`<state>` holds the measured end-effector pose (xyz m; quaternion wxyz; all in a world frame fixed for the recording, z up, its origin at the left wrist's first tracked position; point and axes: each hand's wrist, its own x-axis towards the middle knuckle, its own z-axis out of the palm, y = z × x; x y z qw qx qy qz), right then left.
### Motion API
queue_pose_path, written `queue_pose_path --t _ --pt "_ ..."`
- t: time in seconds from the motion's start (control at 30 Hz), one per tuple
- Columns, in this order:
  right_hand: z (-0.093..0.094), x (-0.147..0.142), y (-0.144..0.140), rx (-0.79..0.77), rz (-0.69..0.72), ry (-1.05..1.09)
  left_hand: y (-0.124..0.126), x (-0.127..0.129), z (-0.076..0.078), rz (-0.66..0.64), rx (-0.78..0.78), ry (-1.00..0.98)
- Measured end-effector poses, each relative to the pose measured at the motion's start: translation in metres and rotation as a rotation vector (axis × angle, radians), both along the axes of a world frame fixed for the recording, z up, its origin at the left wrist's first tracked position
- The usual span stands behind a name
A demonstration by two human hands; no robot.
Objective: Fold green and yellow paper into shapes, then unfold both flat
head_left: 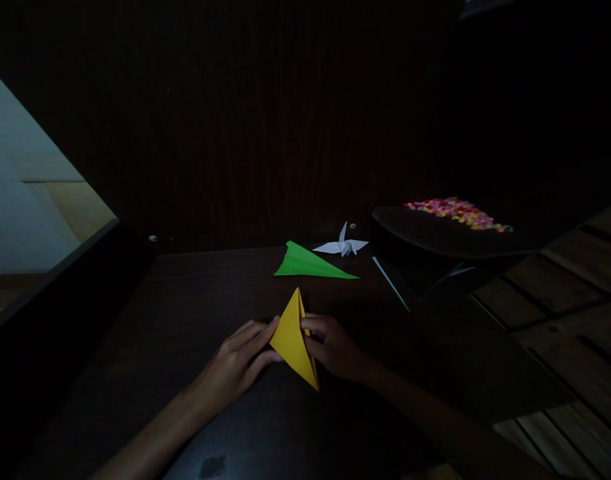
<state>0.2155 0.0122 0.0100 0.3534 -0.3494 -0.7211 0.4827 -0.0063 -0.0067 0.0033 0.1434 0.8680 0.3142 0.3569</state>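
Note:
A folded sheet of yellow origami paper [291,337] is held up between my two hands, its upper point facing away from me. My left hand [243,353] pinches its left corner, thumb below and fingers above. On the other side, my right hand [333,343] grips the right edge, where the layers part slightly, with its fingertips at the fold. Just beyond lies a green paper plane [310,263], its tip pointing right. Behind it a white paper crane [343,247] stands near the back panel.
A thin paper strip [390,285] lies right of the green plane. Farther right, a dark curved shelf [435,241] carries many small pink, red and yellow pieces [458,212]. A raised dark side board [60,287] borders the left, and wooden slats [560,300] show at the right.

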Motion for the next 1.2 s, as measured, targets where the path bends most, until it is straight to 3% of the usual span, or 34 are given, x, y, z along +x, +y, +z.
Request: queue_pose_path --t 0.13,0.37,0.47,0.6,0.77,0.93,1.2 --pt "0.000 0.000 -0.001 0.004 -0.007 -0.048 0.000 -0.001 0.000 0.011 0.012 0.040" --pt "0.002 -0.001 -0.002 0.038 -0.001 -0.068 -0.006 0.001 0.011 0.049 0.196 0.208" --pt "0.001 -0.003 -0.004 0.036 0.025 -0.063 -0.010 0.003 0.015 -0.003 0.151 0.246" --pt "-0.003 -0.004 -0.004 0.045 0.044 -0.051 -0.014 0.005 0.016 -0.078 -0.021 0.260" --pt "0.002 -0.001 -0.005 0.016 0.069 -0.048 -0.015 0.007 0.017 -0.068 -0.192 0.047" --pt "0.007 0.005 -0.007 -0.122 0.049 0.122 -0.014 0.010 0.018 0.026 -0.268 -0.192" --pt "-0.007 0.003 -0.001 -0.171 0.030 0.281 -0.005 0.015 0.013 -0.003 -0.760 -0.726"
